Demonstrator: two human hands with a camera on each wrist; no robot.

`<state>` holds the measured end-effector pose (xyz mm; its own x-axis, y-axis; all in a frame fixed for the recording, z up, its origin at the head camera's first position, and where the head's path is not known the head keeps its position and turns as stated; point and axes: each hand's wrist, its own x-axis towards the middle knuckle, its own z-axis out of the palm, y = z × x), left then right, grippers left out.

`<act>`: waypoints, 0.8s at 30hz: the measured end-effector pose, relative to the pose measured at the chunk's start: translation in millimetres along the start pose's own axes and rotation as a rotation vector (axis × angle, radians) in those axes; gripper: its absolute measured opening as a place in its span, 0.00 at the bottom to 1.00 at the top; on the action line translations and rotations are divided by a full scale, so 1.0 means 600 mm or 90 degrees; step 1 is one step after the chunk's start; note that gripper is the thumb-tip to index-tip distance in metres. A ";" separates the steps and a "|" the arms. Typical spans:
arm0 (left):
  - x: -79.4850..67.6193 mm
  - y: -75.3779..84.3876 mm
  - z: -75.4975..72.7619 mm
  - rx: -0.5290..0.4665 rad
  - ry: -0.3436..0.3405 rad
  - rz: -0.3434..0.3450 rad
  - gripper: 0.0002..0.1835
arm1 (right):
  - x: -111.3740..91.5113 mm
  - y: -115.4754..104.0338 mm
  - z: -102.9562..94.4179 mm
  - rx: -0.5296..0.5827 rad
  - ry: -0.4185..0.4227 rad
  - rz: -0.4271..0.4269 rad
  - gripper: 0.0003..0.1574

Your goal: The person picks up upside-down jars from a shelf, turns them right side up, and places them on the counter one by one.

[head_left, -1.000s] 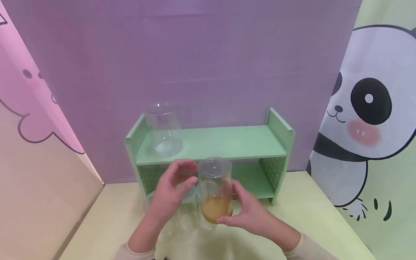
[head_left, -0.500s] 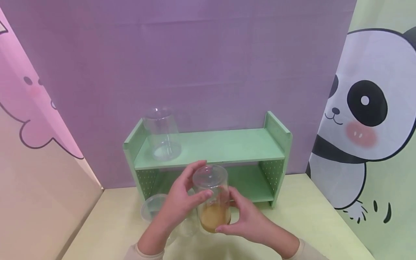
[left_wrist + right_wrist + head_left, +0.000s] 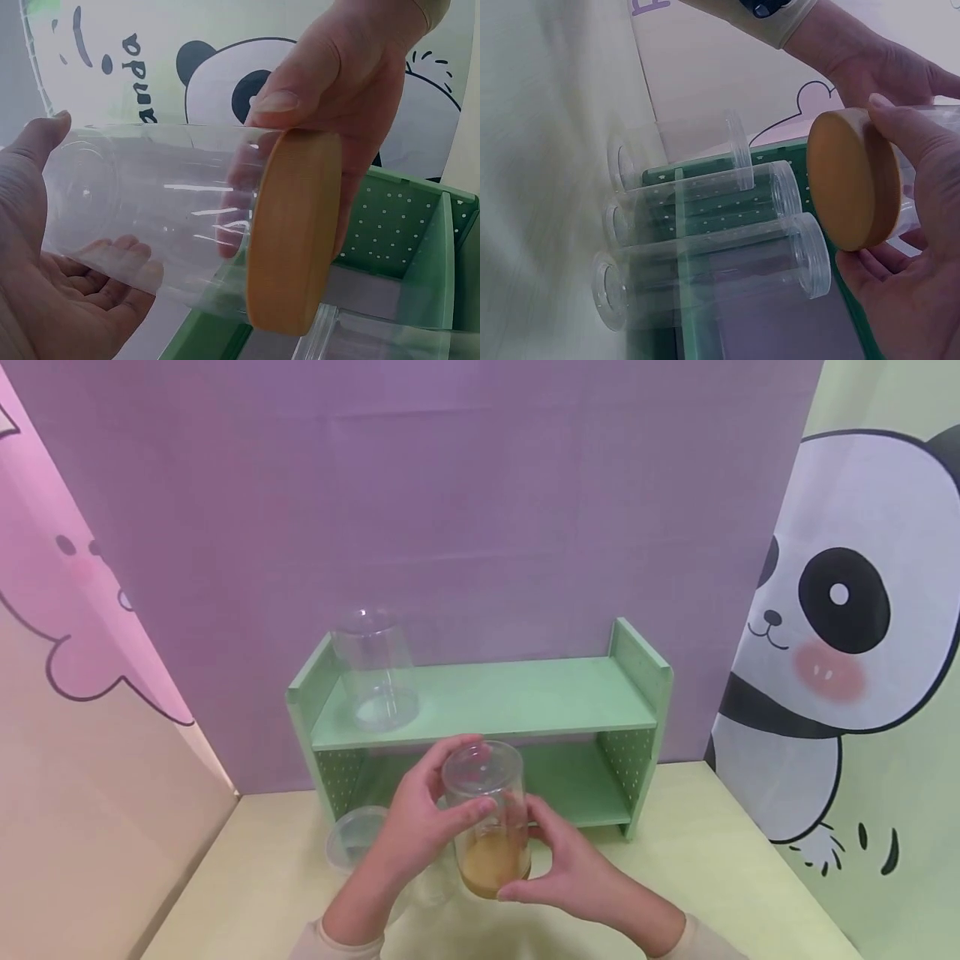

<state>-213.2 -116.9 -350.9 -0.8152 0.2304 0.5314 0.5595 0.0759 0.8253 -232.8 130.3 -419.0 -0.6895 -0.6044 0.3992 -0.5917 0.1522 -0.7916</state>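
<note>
A clear jar (image 3: 487,785) with an orange-brown lid (image 3: 294,236) is held in the air in front of the shelf, upside down with the lid at its lower end. My left hand (image 3: 423,818) grips the upper part, thumb on the near side and fingers round the far side. Lower down, my right hand (image 3: 573,868) holds the jar by its lid end, thumb at the lid's edge. In the right wrist view, three clear lidless jars, among them the nearest jar (image 3: 720,262), stand beside the held one; my left arm partly hides them in the head view.
Behind the hands stands a green two-tier shelf (image 3: 495,693) with perforated side panels. Another clear jar (image 3: 378,677) stands on its top tier at the left. A pale yellow table (image 3: 697,860) lies underneath, with a purple backdrop (image 3: 480,510) behind.
My left hand has closed round the jar's upper part, having been beside it. The jar has come slightly lower and left in the head view, and my right hand keeps its hold.
</note>
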 end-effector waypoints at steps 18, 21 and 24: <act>-0.017 -0.001 -0.034 -0.037 0.026 0.036 0.33 | -0.011 0.010 -0.021 0.149 0.000 0.027 0.53; -0.025 -0.003 -0.049 -0.023 0.022 0.041 0.32 | -0.007 0.012 -0.038 0.199 0.006 0.002 0.50; -0.034 -0.008 -0.060 0.007 0.013 0.045 0.33 | -0.003 0.011 -0.055 0.254 0.017 -0.031 0.47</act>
<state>-204.9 -156.8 -358.8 -0.7767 0.2159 0.5917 0.6169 0.0715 0.7838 -249.6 158.2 -409.5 -0.6784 -0.5825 0.4477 -0.4180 -0.1951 -0.8872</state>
